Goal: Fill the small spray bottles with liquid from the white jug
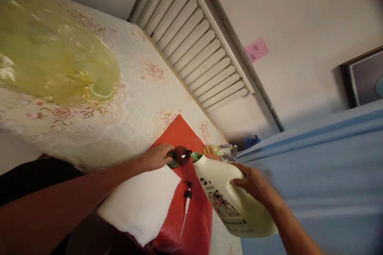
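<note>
My left hand (158, 157) grips a small brown bottle (181, 156) over a red mat (201, 199). In my right hand (250, 180) is a large pale green detergent jug (235, 203), held by its handle and tilted. The jug's green spout (196, 156) meets the neck of the brown bottle; whether liquid is flowing is too small to tell. A black pump top (188, 195) with a long pale tube lies on the mat below the bottle. Beside it, a white cloth (143, 203) is spread under my left forearm.
A yellow plastic bag (56, 48) with a pale green ring-shaped thing in it lies on the flowered tablecloth (140, 99). Small clear bottles (214, 150) stand behind the jug spout. A white radiator (191, 40) runs along the wall; a blue cloth (323, 179) hangs at the right.
</note>
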The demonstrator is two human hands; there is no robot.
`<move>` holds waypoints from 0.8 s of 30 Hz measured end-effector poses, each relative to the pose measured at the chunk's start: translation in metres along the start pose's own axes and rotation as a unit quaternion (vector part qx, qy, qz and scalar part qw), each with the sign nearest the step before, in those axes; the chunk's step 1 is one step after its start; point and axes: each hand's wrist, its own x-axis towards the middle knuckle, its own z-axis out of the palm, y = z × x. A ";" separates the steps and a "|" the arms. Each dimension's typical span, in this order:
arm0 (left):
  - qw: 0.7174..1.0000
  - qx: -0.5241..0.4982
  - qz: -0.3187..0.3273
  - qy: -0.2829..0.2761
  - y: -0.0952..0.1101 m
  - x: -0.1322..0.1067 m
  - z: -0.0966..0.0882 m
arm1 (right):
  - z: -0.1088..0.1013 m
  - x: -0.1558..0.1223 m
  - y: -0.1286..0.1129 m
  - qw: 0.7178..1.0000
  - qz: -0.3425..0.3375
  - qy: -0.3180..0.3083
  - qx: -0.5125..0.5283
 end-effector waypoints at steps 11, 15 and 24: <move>1.000 0.006 0.004 -0.004 0.003 0.000 -0.002 | -0.002 -0.002 -0.001 1.000 -0.005 0.001 -0.020; 1.000 0.005 0.009 0.000 0.003 -0.001 -0.003 | -0.003 -0.003 -0.004 1.000 0.004 0.002 -0.028; 1.000 0.008 0.005 -0.007 0.005 -0.001 -0.003 | -0.001 0.000 0.001 1.000 -0.001 -0.001 -0.013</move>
